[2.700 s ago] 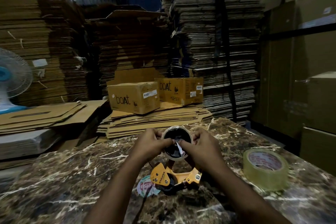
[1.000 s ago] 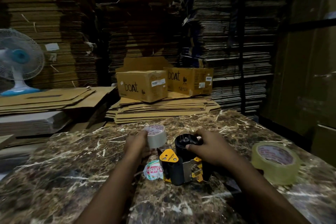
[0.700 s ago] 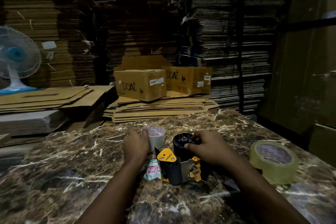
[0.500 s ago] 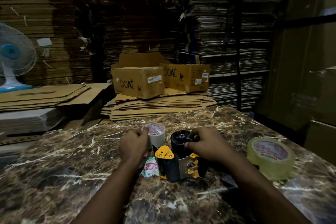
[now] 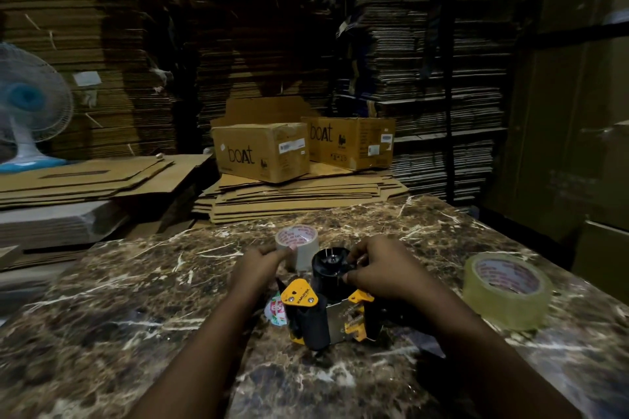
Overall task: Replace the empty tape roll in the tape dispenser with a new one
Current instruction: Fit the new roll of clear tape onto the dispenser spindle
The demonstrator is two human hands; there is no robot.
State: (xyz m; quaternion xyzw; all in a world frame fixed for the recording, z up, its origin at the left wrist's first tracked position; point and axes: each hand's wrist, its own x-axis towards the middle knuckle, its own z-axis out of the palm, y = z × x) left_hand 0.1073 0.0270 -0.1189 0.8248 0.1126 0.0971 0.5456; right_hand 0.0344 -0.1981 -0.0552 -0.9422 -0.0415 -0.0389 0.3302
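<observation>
The yellow and black tape dispenser [image 5: 326,313] lies on its side on the marble table [image 5: 119,309], its bare black hub [image 5: 329,264] pointing up. My right hand [image 5: 377,270] grips the dispenser at the hub. The empty cardboard tape core [image 5: 299,247] stands on end on the table just behind and left of the hub. My left hand [image 5: 258,265] touches its near side with the fingertips; whether it still grips the core I cannot tell. A full roll of clear tape [image 5: 507,291] lies flat at the right of the table.
A crumpled red and white label scrap [image 5: 277,311] lies left of the dispenser. Beyond the table are flat cardboard stacks [image 5: 299,197], two "boAt" boxes [image 5: 262,151], tall piles of folded cartons and a small fan [image 5: 27,112] at the left.
The empty core came off the dispenser hub. My left hand carried it left and set it on the table behind the dispenser. My right hand stayed on the hub.
</observation>
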